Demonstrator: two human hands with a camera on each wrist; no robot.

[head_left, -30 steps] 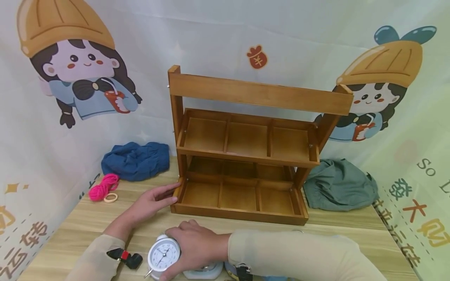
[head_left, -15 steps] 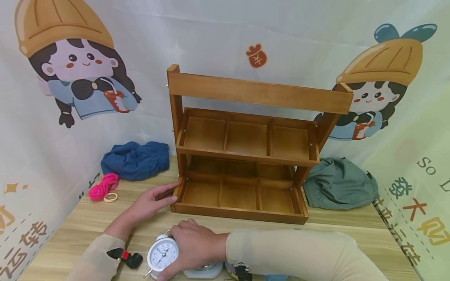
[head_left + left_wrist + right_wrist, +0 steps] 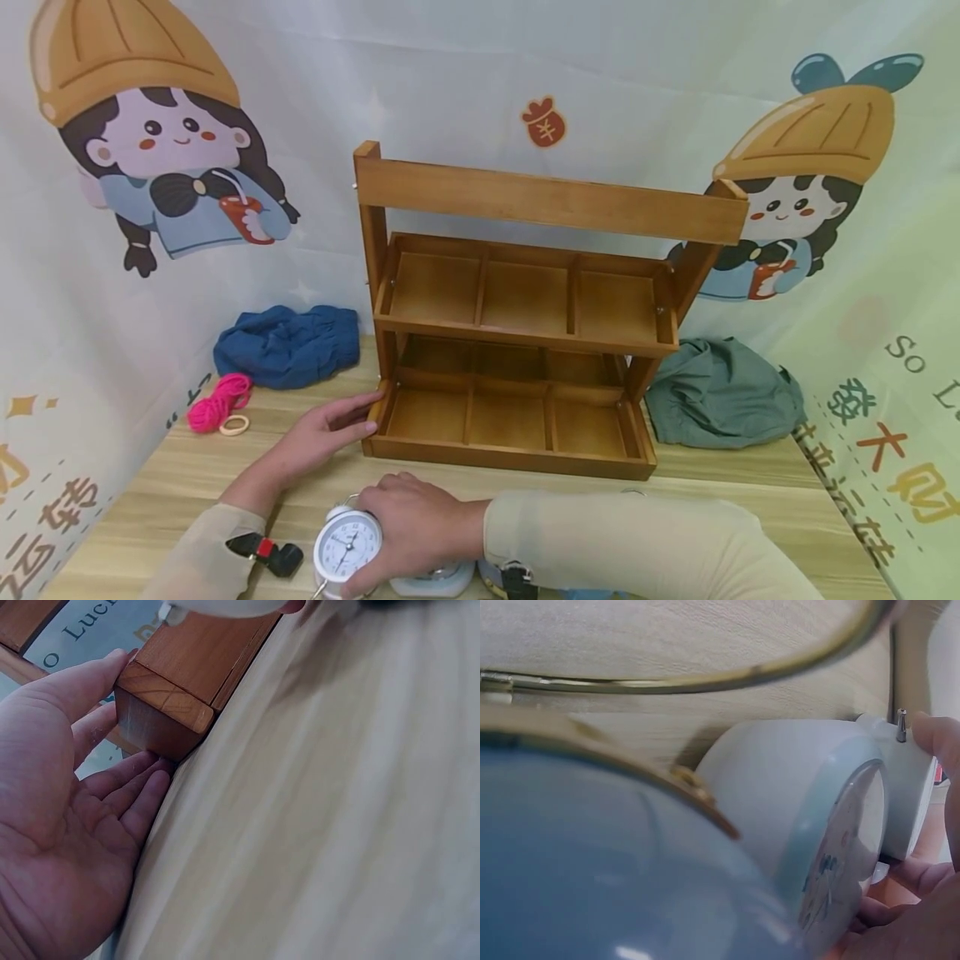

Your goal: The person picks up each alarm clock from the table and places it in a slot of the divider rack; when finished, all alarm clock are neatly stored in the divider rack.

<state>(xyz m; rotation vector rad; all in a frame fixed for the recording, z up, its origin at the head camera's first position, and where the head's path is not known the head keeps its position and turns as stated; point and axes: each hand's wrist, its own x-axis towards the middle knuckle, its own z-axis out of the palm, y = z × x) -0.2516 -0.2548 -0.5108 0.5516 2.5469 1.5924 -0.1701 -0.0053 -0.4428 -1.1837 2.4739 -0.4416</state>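
Note:
My right hand (image 3: 416, 529) grips a white twin-bell alarm clock (image 3: 348, 544) from its right side, near the front of the table. The clock's dial faces up toward me, and a thin metal foot shows at its lower left. In the right wrist view, a second clock with a pale blue ring (image 3: 780, 795) stands between that hand and a large glossy blue object (image 3: 630, 862). With thumb and fingers extended, my left hand (image 3: 318, 433) touches the lower left corner of a brown wooden two-tier rack (image 3: 517, 458). The left wrist view shows those fingertips against the rack's end (image 3: 161, 724).
Blue cloth (image 3: 288, 346), a pink yarn bundle (image 3: 217, 404) and a wooden ring (image 3: 235, 425) lie left of the rack. Grey-green cloth (image 3: 723, 396) is heaped at its right. A printed curtain (image 3: 450, 83) hangs behind. My right sleeve (image 3: 615, 537) covers some items at the front.

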